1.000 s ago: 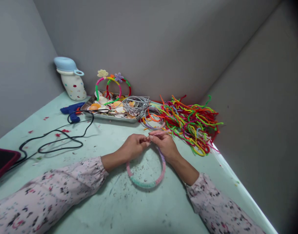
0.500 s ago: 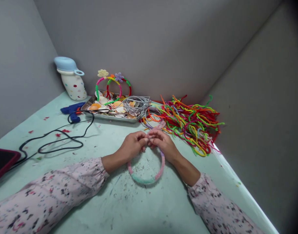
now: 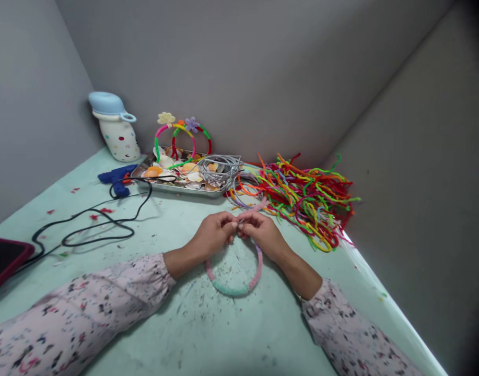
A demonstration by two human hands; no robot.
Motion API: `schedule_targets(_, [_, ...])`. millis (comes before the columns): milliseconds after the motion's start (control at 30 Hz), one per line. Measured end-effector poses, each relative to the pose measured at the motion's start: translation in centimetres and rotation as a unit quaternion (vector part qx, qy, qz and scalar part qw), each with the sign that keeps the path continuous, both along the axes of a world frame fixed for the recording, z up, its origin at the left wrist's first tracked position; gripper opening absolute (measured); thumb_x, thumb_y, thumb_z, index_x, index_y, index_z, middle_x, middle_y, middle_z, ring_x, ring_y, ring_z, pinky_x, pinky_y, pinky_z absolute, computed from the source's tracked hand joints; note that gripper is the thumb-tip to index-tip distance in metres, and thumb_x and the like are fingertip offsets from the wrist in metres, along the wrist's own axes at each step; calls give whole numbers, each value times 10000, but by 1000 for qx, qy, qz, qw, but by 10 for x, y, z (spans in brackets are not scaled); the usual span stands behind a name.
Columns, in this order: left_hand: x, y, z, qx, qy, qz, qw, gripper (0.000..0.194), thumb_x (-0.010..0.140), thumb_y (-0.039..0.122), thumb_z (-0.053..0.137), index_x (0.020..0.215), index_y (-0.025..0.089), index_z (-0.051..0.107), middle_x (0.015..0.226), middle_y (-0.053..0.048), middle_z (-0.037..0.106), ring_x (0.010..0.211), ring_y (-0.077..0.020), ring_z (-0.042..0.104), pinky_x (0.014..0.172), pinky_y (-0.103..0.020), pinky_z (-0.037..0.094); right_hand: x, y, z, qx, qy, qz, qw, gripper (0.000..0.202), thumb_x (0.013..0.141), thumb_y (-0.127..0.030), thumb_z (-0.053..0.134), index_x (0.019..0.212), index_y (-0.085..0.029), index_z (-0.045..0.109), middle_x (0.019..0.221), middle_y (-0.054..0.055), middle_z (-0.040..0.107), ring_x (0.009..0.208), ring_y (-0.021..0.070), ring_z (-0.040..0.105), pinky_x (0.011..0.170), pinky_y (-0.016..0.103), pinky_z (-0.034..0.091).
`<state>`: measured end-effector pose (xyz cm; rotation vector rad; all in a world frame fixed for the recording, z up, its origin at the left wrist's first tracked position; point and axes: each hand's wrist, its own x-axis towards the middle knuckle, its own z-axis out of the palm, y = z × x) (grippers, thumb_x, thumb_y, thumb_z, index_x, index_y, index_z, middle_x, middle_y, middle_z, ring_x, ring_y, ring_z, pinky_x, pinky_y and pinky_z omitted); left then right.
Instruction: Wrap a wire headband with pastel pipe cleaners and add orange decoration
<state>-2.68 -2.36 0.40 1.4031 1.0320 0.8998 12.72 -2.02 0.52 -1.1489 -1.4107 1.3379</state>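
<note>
A fuzzy ring (image 3: 232,290) in pink, mint and lilac hangs below my two hands, over the green table. My left hand (image 3: 219,230) pinches the top of this ring on its left side. Close against it, my right hand (image 3: 258,230) is closed at the same spot, fingertips nearly touching those of the left. A pink fuzzy strand (image 3: 258,207) sticks out above the right fingers toward the upper right. The exact joint between the fingertips is too small to make out.
Behind the hands is a metal tray (image 3: 184,190) with shells, grey wire and two flowered rings. Colourful pipe cleaners (image 3: 310,193) are heaped to the right. At left are a blue glue gun (image 3: 119,177), its black cord, a bottle (image 3: 119,136) and a dark red-edged device (image 3: 8,261).
The pink strand above my right hand has swung slightly, now a single curve. The right side of the ring has shifted a little to the left.
</note>
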Motion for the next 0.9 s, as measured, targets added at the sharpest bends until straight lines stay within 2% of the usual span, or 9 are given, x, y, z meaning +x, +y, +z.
schedule_targets(133, [0,0,-2,13,-4,-8,1000,154,764,296,538,810,149,532,602,22,544,479,-78,465,477,-198,355,0,0,1,-2,1,3,1000,185,665,-178,614,848,-173,641,639,-26,613,573,103,558,576,237,466])
schedule_targets(333, [-2,2,-6,25,25,-12,999,152,771,300,517,797,155,553,559,27,525,472,-86,453,463,-197,324,1,1,-1,-5,15,5,1000,183,644,-175,639,826,-177,649,649,-23,620,570,103,558,568,239,476])
schedule_targets(667, [-3,0,-2,36,36,-9,999,143,767,288,511,759,153,558,552,30,510,483,-85,440,463,-198,309,1,0,-2,10,7,13,1000,169,666,-192,635,834,-175,642,675,-16,619,572,101,548,564,239,459])
schedule_targets(767, [-2,0,-3,20,28,8,999,156,762,306,525,782,155,557,537,36,508,455,-78,422,439,-190,290,0,1,-2,19,-5,0,1000,184,674,-199,633,858,-187,633,667,-15,608,583,112,545,558,244,460])
schedule_targets(900, [-1,1,-3,19,18,33,999,181,754,308,542,849,155,562,553,39,510,455,-77,430,436,-187,299,-1,1,0,21,3,-14,1000,221,670,-216,640,889,-197,615,755,2,608,648,125,551,555,238,463])
